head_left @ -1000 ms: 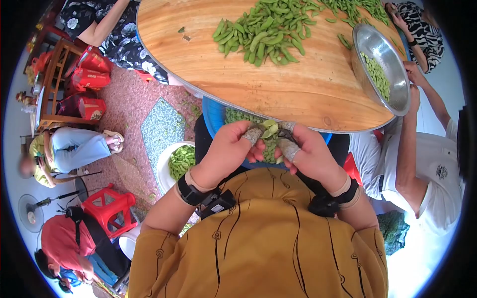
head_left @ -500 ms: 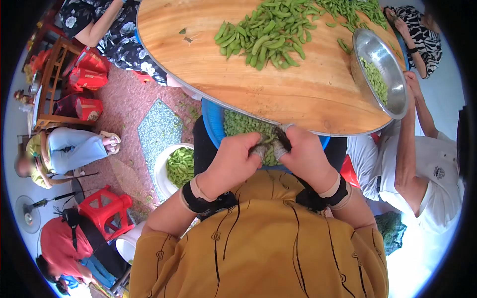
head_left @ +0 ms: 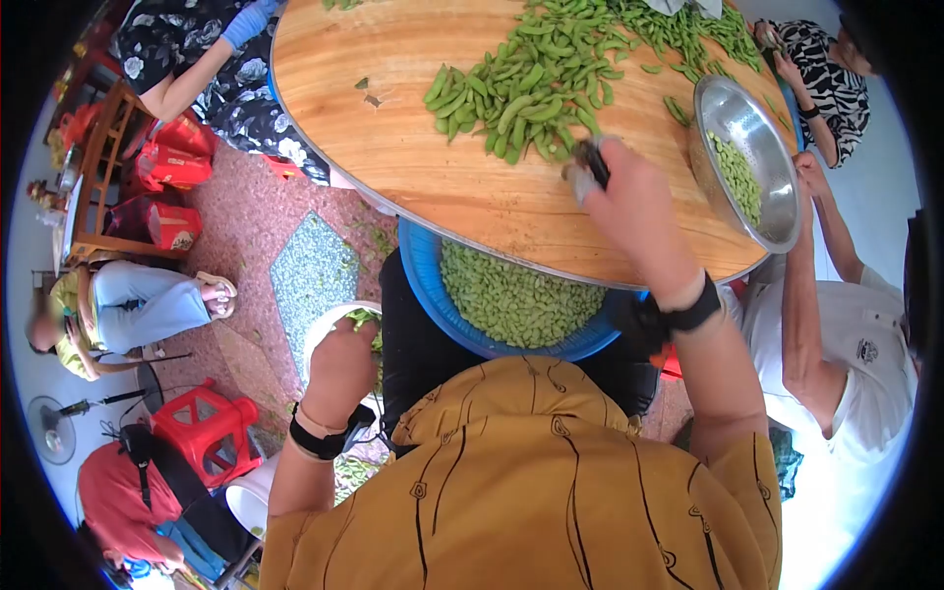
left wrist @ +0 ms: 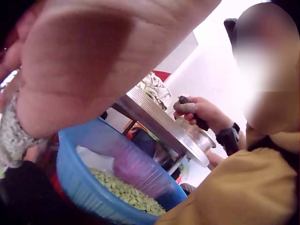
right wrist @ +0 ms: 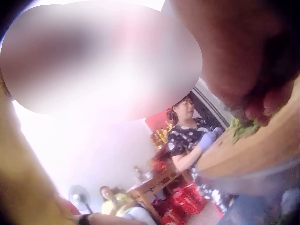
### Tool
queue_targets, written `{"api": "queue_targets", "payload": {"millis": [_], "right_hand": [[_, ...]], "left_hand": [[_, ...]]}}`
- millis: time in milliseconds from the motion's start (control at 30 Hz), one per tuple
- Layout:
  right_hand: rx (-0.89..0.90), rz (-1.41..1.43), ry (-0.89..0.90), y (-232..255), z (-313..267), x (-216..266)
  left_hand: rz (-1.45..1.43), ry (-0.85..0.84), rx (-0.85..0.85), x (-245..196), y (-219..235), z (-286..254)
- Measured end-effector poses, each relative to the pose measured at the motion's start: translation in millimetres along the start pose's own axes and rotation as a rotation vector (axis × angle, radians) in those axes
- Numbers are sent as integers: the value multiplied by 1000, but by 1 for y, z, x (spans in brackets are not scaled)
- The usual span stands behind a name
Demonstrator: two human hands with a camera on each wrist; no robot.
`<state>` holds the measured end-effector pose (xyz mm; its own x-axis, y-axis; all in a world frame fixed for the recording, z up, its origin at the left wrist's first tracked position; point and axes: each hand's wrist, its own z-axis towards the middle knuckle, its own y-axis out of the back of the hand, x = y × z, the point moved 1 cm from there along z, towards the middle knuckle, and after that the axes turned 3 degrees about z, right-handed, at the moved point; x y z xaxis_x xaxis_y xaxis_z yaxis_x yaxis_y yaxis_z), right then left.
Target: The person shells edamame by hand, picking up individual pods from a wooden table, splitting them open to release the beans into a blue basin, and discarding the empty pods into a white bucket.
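My right hand [head_left: 634,206] reaches over the wooden round table [head_left: 393,167], its covered fingertips right at the near edge of a pile of green soybean pods [head_left: 531,84]. Grey wrapping covers the thumb and a dark covering sits on a finger; no pod shows in its grip. Low at the left, my left hand [head_left: 339,369] is over a white bucket [head_left: 317,334] of pods. The wrapped thumb [left wrist: 16,131] shows in the left wrist view, but what the fingertips hold is hidden. A blue basket [head_left: 418,275] on my lap contains shelled beans [head_left: 521,295].
A steel bowl [head_left: 777,211] of shelled beans leans at the table's right edge beside a person in white [head_left: 826,334]. Another person wears a blue glove [head_left: 251,22] at the far left. A red stool [head_left: 206,423] stands left behind the bucket.
My hands were together above the basket, working on a pod; they have parted. The left moved down-left to the bucket, the right up onto the table to the pile.
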<state>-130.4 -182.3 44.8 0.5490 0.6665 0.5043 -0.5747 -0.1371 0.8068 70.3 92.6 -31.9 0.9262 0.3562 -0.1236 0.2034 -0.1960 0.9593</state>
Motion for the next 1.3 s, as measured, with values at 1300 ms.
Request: {"api": "queue_targets", "payload": {"millis": [1300], "right_hand": [[585,980,-458,21,-78,33]], "left_hand": [[-1225,-512,-91,-118,42,73]]}}
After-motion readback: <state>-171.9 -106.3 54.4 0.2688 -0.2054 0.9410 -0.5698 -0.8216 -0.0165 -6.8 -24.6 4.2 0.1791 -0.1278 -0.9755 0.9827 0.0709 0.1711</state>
